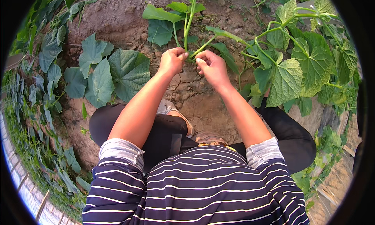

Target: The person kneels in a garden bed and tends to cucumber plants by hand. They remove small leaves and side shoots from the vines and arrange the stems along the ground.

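Observation:
A broad-leaved vine, likely cucumber, has an upright green stem [189, 27] rising from the soil ahead of me. My left hand [172, 61] pinches at the lower part of this stem, thumb and forefinger together. Just right of it, my right hand [214, 68] is curled, its thumb near the forefinger, close to the foot of a slanting leaf stalk [205, 46]. Whether the right fingertips hold a small piece of the plant cannot be made out. A light green leaf [161, 14] spreads from the stem, above a darker leaf [160, 31].
Large vine leaves [129, 72] lie to the left, and a thick leafy vine [285, 75] arches on the right. Cracked brown soil [193, 90] runs between my bent knees. A light shoe [168, 106] shows under the left forearm. Dense foliage [38, 137] lines the far left.

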Tool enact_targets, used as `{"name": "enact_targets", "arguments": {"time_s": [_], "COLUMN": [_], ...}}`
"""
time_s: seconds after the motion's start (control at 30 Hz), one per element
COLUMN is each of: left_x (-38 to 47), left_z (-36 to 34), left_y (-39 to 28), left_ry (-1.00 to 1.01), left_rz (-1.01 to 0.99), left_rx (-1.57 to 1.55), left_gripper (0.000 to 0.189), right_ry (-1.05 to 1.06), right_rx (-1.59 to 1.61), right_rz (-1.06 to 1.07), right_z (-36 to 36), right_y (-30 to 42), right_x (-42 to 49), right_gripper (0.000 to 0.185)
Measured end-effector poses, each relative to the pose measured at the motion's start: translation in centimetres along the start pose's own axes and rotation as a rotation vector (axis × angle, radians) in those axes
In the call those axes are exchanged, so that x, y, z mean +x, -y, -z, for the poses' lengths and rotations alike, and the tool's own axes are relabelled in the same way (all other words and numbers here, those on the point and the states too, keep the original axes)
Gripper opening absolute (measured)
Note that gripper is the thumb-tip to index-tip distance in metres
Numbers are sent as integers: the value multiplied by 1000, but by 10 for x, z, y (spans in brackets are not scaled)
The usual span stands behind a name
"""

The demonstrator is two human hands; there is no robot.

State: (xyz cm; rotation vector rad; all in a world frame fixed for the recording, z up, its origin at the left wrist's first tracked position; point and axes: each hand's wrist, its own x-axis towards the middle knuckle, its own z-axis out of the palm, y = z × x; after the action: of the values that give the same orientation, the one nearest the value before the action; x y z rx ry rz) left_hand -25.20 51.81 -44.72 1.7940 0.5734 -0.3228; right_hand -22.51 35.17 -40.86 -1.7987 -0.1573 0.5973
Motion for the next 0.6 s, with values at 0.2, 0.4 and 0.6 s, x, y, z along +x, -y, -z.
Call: {"name": "enact_targets", "arguments": {"time_s": [0.2,0.4,0.6], "left_x": [3,9,14], "left_z": [1,6,7], "left_y": [5,3,2], "left_ry": [63,95,86], "left_rz": [57,41,59], "left_rx": [-354,-397,-457], "left_gripper": [22,23,17], "right_ry": [40,239,253], "right_rx": [309,-8,89], "right_rz": [35,280,359], "right_z": [-13,5,1], "right_y": [-26,-29,-44], "right_x": [30,61,73], "right_gripper": [33,26,23]}}
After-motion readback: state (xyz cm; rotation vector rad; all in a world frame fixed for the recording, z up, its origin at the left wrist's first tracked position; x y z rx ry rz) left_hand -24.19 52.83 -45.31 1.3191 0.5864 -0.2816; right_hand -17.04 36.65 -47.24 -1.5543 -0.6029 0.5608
